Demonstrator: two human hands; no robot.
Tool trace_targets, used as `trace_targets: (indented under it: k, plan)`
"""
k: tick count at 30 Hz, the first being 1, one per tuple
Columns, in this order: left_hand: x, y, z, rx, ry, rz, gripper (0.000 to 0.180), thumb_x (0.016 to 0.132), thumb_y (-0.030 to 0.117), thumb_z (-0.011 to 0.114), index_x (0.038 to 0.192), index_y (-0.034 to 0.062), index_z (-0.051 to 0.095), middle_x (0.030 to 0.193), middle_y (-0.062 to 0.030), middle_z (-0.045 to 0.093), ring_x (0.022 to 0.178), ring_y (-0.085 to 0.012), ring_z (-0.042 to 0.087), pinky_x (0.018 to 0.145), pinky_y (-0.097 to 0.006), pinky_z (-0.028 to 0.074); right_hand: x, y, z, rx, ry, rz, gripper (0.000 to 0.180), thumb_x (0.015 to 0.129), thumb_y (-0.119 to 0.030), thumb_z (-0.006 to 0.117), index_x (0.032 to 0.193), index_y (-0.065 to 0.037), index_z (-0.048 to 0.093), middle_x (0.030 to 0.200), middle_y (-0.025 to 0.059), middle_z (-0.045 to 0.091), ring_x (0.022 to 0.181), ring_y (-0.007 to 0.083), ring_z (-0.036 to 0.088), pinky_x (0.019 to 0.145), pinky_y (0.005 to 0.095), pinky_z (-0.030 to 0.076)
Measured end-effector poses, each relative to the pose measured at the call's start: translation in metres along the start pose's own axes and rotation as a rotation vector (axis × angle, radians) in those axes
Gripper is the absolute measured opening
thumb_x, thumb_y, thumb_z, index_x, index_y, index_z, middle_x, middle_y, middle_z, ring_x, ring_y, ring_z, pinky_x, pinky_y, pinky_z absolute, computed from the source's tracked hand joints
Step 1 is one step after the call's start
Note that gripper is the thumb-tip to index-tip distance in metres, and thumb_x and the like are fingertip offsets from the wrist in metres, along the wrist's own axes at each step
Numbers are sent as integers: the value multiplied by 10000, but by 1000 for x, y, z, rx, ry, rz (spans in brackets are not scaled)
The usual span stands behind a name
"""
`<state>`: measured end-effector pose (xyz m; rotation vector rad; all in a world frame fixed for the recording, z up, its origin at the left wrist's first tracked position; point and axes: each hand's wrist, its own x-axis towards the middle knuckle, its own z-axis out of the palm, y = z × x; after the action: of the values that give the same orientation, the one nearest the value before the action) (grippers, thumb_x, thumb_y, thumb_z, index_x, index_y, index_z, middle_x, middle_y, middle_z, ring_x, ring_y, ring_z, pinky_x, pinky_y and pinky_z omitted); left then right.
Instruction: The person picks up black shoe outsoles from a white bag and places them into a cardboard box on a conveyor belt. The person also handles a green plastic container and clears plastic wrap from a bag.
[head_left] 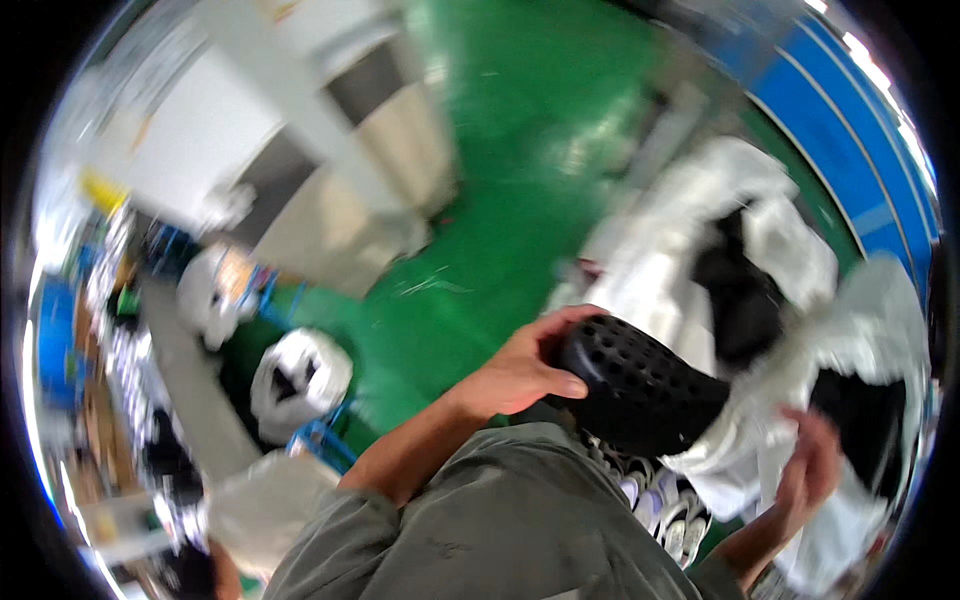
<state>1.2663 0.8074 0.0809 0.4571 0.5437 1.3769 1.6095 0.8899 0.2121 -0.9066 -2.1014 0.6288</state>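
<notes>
My left hand (525, 365) grips one end of a black, clog-like piece with rows of round holes (640, 385), the thumb on its near side and the fingers round the far side. Its other end points right, toward a white bag (690, 250) with black contents. To the right, my right hand (812, 462) is apart from the piece and smeared by motion; its finger shape is unclear. It is beside another white bag (880, 325) that also holds something black. Several pale shoes (670, 515) lie below the piece, partly hidden by it and by my clothes.
A green floor (510, 130) runs ahead. Large pale sacks (350, 215) stand at the upper left, and a small white bag (315, 365) with dark contents sits at a blue frame. Blue panels (830, 120) line the right. A grey post (290, 90) rises at left.
</notes>
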Motion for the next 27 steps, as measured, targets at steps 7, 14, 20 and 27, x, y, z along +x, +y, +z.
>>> trace_targets:
  k: [7, 14, 20, 27]
  plan:
    - [-149, 17, -77, 10, 372, 326, 866, 681, 56, 881, 1434, 30, 453, 1344, -68, 562, 1234, -189, 545, 1090, -348, 414, 36, -157, 204, 1611, -1030, 277, 1119, 833, -882, 334, 1297, 120, 516, 1191, 314, 615, 1098, 416, 606, 933, 496, 485]
    - [-274, 12, -129, -114, 676, 753, 881, 677, 87, 894, 1439, 45, 452, 1346, -70, 566, 1245, -207, 546, 1093, -386, 415, 29, -355, 284, 1986, -1434, 299, 656, 946, -512, 581, 1304, 37, 550, 914, 179, 671, 712, 259, 616, 679, 322, 529]
    - [-351, 51, -162, -155, 796, 966, 917, 659, 113, 906, 1446, 50, 440, 1310, -61, 588, 1239, -187, 546, 1086, -349, 413, 35, -410, 391, 1983, -1403, -544, 1116, 884, -817, 317, 1239, 219, 528, 1123, 355, 629, 1013, 474, 633, 919, 476, 513]
    - [-414, 61, -180, -157, 1026, 1290, 935, 650, 140, 913, 1446, 37, 434, 1311, -65, 586, 1223, -186, 560, 1073, -351, 426, 114, -408, 515, 1431, -1728, -662, 1013, 806, -772, 572, 1310, 104, 501, 1296, 287, 562, 1184, 401, 571, 989, 479, 453]
